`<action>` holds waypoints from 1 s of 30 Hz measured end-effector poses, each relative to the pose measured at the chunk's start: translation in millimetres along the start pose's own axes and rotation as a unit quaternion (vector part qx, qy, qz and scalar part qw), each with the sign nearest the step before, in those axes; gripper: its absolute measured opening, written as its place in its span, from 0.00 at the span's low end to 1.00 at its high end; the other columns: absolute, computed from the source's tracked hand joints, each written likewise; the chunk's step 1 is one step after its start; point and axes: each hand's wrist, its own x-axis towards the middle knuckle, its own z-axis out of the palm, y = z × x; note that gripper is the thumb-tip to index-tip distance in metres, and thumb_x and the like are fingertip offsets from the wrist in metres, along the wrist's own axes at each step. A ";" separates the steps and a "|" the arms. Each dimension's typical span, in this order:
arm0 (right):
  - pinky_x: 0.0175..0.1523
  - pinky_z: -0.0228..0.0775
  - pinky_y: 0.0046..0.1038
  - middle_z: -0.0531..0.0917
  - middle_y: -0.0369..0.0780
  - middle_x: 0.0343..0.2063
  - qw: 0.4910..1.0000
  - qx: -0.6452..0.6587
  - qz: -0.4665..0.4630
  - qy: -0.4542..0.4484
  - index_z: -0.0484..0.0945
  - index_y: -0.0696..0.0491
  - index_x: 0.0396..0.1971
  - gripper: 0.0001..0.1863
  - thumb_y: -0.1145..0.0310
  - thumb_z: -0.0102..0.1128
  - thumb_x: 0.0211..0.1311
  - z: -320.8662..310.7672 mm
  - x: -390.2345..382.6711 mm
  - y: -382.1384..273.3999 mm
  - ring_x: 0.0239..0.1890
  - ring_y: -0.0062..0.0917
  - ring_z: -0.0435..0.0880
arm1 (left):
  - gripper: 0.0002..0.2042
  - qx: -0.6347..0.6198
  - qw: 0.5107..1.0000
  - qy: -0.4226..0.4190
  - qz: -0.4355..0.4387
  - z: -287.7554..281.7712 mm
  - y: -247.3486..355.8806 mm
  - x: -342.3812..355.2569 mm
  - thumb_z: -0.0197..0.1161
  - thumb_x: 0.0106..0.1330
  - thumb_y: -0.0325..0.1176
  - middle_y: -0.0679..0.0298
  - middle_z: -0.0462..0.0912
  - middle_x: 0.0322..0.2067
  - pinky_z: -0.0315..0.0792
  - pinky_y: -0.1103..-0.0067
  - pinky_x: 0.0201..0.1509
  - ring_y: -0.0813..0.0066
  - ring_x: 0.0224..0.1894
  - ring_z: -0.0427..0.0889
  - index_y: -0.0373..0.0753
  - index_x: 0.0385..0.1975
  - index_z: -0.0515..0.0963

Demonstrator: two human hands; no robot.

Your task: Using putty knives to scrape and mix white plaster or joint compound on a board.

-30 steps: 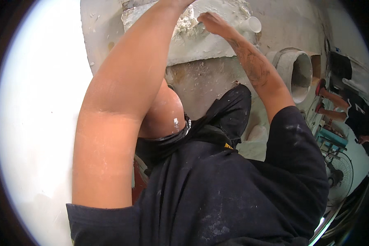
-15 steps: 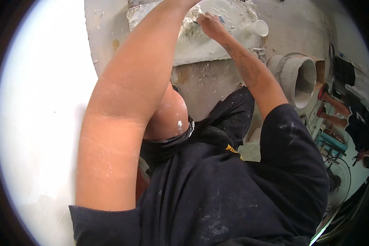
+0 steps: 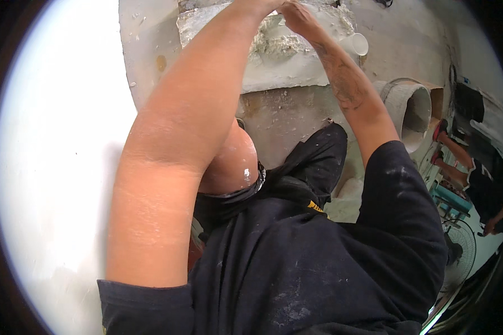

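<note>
Currently the paste lies on the board; the left hand and right hand are close together over its far part, fingers spread or pinching, I cannot tell. Swinging wide, the right hand could knock the cup at the board's right edge.

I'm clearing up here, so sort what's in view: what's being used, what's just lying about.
Apparently in use: white paste near the hands; pale board beneath it; possibly the white cup.

Seemingly just lying about: round bucket; fan.
</note>
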 end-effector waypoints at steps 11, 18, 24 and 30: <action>0.46 0.69 0.37 0.77 0.40 0.34 0.954 -0.233 -0.012 -0.190 0.76 0.55 0.30 0.10 0.81 0.52 0.46 -29.4 -44.7 -30.5 0.45 0.37 0.75 | 0.13 -0.032 0.999 -0.009 -0.014 -5.1 4.2 1.0 0.52 0.58 0.34 0.57 0.83 0.40 0.75 0.72 0.46 0.64 0.45 0.82 0.42 0.36 0.83; 0.41 0.66 0.42 0.78 0.48 0.28 0.988 -0.113 -0.106 0.017 0.75 0.57 0.24 0.07 0.79 0.45 0.50 -5.5 3.7 42.1 0.36 0.45 0.74 | 0.13 -0.035 0.999 -0.007 -0.019 -2.1 3.5 2.4 0.52 0.58 0.34 0.57 0.83 0.40 0.75 0.71 0.46 0.65 0.45 0.82 0.43 0.36 0.83; 0.40 0.68 0.33 0.77 0.37 0.28 0.973 -0.227 -0.027 0.021 0.77 0.47 0.26 0.08 0.76 0.51 0.51 31.6 -30.9 -2.1 0.36 0.32 0.78 | 0.13 0.016 1.000 -0.025 -0.003 -5.2 1.1 0.4 0.53 0.58 0.35 0.58 0.83 0.40 0.75 0.72 0.46 0.66 0.45 0.82 0.43 0.36 0.83; 0.38 0.69 0.40 0.78 0.39 0.30 0.961 -0.204 -0.051 -0.180 0.76 0.51 0.25 0.06 0.74 0.49 0.52 -13.1 -48.4 -18.7 0.38 0.36 0.77 | 0.13 -0.013 0.999 -0.033 -0.013 -9.0 5.2 3.8 0.53 0.58 0.35 0.59 0.83 0.41 0.75 0.72 0.46 0.66 0.46 0.82 0.43 0.37 0.83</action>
